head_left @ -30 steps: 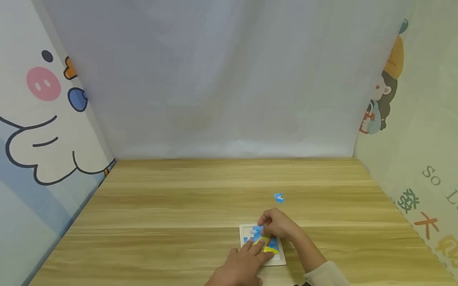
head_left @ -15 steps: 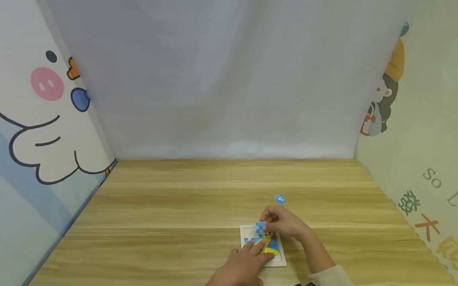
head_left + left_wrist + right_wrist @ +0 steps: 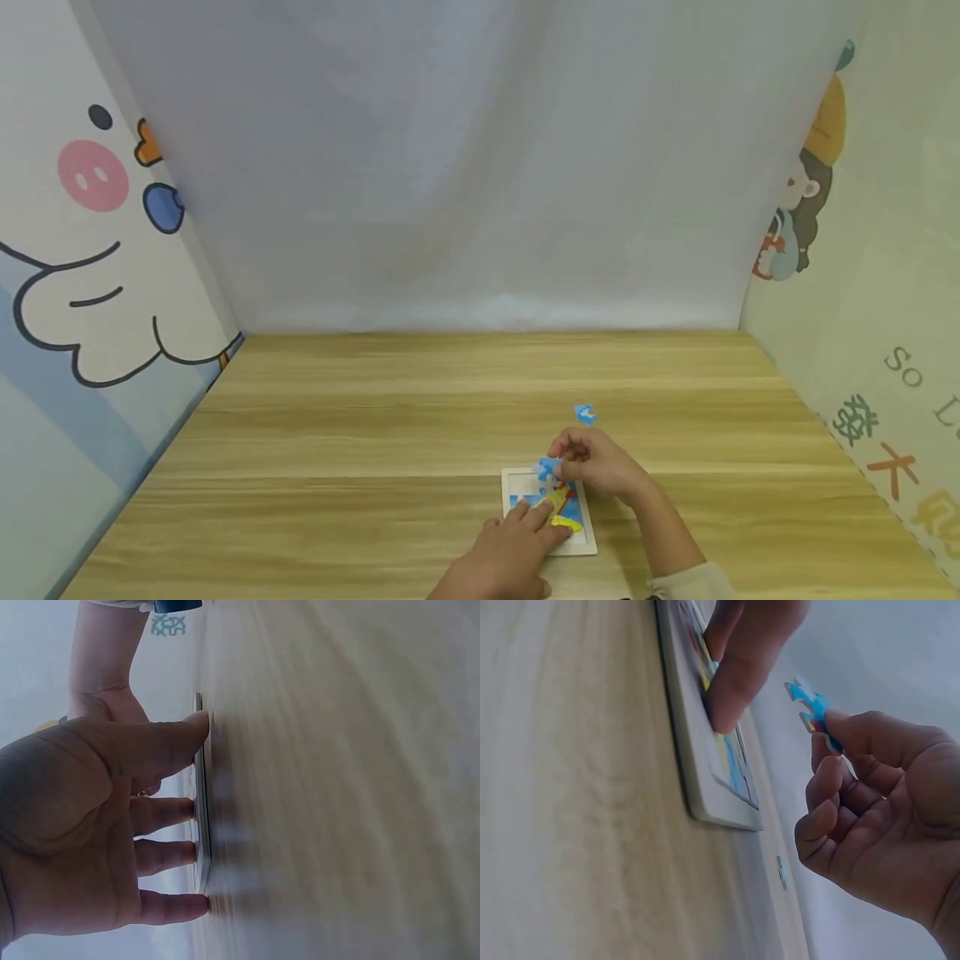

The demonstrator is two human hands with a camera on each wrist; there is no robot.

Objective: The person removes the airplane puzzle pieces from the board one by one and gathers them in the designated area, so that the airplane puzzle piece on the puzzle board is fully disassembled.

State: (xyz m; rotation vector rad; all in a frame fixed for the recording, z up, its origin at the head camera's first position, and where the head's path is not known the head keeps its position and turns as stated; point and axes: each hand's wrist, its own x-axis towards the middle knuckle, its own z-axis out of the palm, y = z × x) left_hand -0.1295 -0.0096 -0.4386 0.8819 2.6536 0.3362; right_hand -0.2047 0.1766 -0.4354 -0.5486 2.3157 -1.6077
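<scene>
Between thumb and forefinger, my right hand point(image 3: 602, 465) pinches a blue-and-white jigsaw piece point(image 3: 810, 703). In the right wrist view that piece is raised clear of the puzzle tray point(image 3: 696, 780). The head view puts it over the tray's far edge. My left hand point(image 3: 504, 557) rests its straight fingers on the puzzle, and its thumb touches the tray's near edge in the left wrist view. Blue, yellow and red pieces lie in the white-rimmed tray, partly covered by the left fingers. Its upper left corner shows bare backing.
One loose blue-and-white jigsaw piece point(image 3: 585, 414) lies on the wooden table point(image 3: 360, 433) beyond the right hand. A pale backdrop point(image 3: 480, 167) rises from the table's far edge, with printed panels on both sides.
My right hand has lifted the blue-and-white jigsaw piece from the tray and shifted slightly away and to the right. More bare backing shows in the tray. My left hand has stayed in place.
</scene>
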